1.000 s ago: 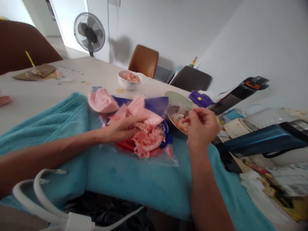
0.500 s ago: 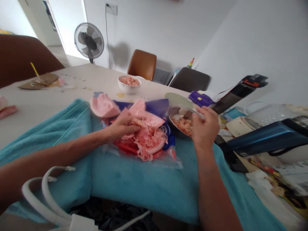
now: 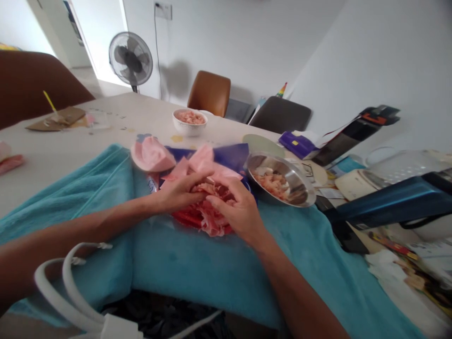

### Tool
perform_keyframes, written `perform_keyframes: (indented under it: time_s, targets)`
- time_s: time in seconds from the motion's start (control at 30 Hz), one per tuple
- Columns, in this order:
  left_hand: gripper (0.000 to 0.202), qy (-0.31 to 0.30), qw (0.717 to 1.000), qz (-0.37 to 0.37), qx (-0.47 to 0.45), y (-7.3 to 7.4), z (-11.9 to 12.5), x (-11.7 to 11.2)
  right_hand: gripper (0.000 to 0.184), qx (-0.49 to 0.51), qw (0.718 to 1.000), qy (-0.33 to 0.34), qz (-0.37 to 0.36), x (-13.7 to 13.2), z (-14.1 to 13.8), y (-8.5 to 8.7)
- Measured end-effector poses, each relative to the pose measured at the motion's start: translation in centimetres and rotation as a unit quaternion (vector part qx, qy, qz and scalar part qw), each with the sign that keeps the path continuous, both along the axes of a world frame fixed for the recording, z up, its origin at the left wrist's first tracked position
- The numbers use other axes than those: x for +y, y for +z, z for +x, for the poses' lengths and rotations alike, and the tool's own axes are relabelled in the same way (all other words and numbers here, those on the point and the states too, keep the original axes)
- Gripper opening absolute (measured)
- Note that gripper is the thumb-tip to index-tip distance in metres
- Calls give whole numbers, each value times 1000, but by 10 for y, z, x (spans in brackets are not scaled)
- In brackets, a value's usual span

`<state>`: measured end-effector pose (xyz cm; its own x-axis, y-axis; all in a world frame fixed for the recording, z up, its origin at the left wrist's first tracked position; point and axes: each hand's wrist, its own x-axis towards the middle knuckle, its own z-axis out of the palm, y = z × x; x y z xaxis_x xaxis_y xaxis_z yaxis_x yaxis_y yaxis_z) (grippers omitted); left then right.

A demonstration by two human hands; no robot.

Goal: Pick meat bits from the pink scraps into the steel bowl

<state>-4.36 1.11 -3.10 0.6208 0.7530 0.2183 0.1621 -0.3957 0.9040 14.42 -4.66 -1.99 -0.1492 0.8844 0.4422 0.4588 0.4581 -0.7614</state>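
My left hand (image 3: 178, 192) is closed on a piece of pink pomelo flesh (image 3: 205, 188), thumb and fingers around its left side. From the right, my right hand (image 3: 242, 209) has its curled fingers and thumb on the same piece; its fingertips are partly hidden. Torn pink membranes (image 3: 213, 225) lie heaped just below both hands, on a blue and red plastic bag (image 3: 231, 153). A thick cup of pink pomelo peel (image 3: 152, 156) rests behind my left hand. To the right tilts a steel bowl (image 3: 304, 192) with peeled flesh inside.
A white bowl (image 3: 189, 130) of pomelo flesh stands farther back on the table (image 3: 141, 110). A teal towel (image 3: 197, 268) covers the near edge. Bottles, including a blue one (image 3: 395, 200), crowd the right side. White cables (image 3: 67, 287) hang at lower left.
My right hand has left the steel bowl's rim and moved left to the pomelo piece in my left hand. The left hand stays almost in place.
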Motion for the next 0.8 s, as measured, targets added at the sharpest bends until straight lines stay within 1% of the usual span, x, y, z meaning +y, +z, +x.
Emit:
perform_keyframes:
  time_s: [0.1, 0.17, 0.23, 0.3, 0.37, 0.43, 0.47, 0.53, 0.6, 0.7, 0.8]
  targets:
    - [55, -14, 999, 28, 16, -6, 1, 1, 28, -45, 998, 22, 29, 1, 1, 2]
    - [54, -18, 999, 36, 30, -6, 1, 0, 26, -64, 997, 28, 46, 2, 2, 2]
    - [56, -25, 999, 32, 36, -4, -1, 0, 25, -78, 993, 33, 76, 3, 3, 2]
    - [61, -38, 999, 7, 22, 1, -3, -1, 26, -89, 989, 38, 116, 3, 5, 2]
    - [63, -61, 997, -48, -6, 6, -5, -2, 26, -94, 984, 36, 145, 4, 7, 2]
    - [61, -78, 986, -137, -59, 10, -5, -2, 26, -86, 984, 26, 156, 4, 9, 2]
    - [57, -83, 974, -187, -96, 12, -4, -1, 27, -79, 984, 22, 160, 4, 9, 3]
    - [43, -86, 941, -281, -167, 14, -2, 0, 29, -64, 984, 15, 166, 4, 9, 3]
    - [27, -89, 909, -350, -209, 16, 2, 2, 31, -55, 984, 6, 168, 4, 9, 2]
    - [15, -93, 879, -412, -221, 16, 5, 3, 30, -46, 985, -2, 165, 4, 7, 1]
    - [14, -66, 871, -437, -213, 15, 5, 1, 29, -49, 985, 0, 165, 3, 6, 0]
